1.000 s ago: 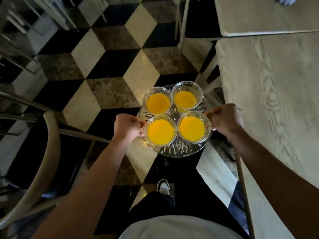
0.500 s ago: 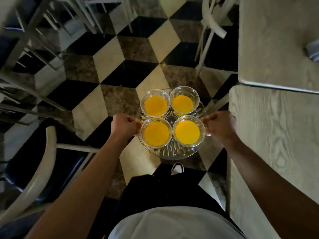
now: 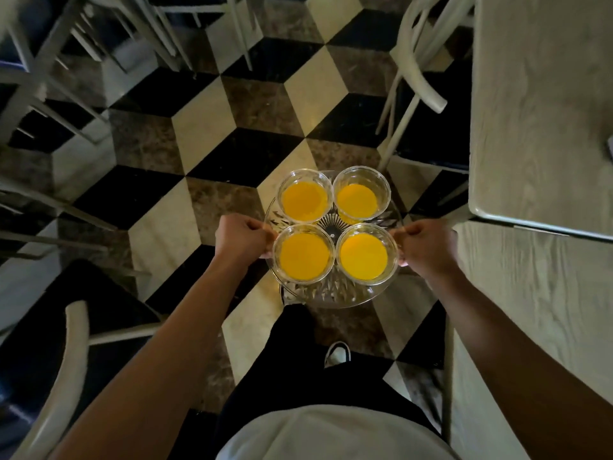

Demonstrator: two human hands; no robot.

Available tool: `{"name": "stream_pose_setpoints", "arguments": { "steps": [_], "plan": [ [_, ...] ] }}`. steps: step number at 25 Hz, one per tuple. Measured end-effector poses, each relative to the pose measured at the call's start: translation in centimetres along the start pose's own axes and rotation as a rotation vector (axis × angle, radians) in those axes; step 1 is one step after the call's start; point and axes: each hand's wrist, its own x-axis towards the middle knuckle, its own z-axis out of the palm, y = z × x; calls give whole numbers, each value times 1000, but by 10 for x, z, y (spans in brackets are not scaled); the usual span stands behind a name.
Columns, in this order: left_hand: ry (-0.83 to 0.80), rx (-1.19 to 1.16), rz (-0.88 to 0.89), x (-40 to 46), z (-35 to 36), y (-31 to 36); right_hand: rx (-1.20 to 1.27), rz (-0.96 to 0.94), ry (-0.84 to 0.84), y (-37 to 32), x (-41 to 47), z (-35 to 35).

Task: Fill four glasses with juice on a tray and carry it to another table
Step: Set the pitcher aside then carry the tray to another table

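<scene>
the person held a round cut-glass tray (image 3: 331,293) in the air above the checkered floor (image 3: 205,121), in front of the body. the left hand (image 3: 243,235) gripped the left rim of the tray with curled fingers, and the right hand (image 3: 426,247) gripped the right rim in the same way, with the thumb on top. four glasses stood on the tray in a square, close together and upright, each one filled with orange juice. the far left glass (image 3: 304,196) and the far right glass (image 3: 361,195) were on the side away from the person, and their rims seemed to touch. the near left glass (image 3: 304,253) stood just beside the left hand, and the near right glass (image 3: 365,254) stood just beside the right hand. the tray looked about level. on the right side there was a pale wooden table (image 3: 537,293), near the right forearm, and another table (image 3: 544,111) stood behind it, with a narrow gap between the two. a white chair (image 3: 414,74) stood beside the farther table. at the lower left there was another chair (image 3: 71,353) with a dark seat. below the tray, one shoe (image 3: 337,353) and the dark trousers of the person were visible.
</scene>
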Motion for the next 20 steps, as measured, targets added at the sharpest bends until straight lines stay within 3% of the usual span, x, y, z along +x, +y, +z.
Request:
{"name": "stream_pose_setpoints", "arguments": {
  "steps": [11,20],
  "plan": [
    [-114,71,94,141,-19,101,108,169,59,-95,104,29],
    [-110,102,103,237,-26,168,134,157,50,-165,194,42]
  ]
}}
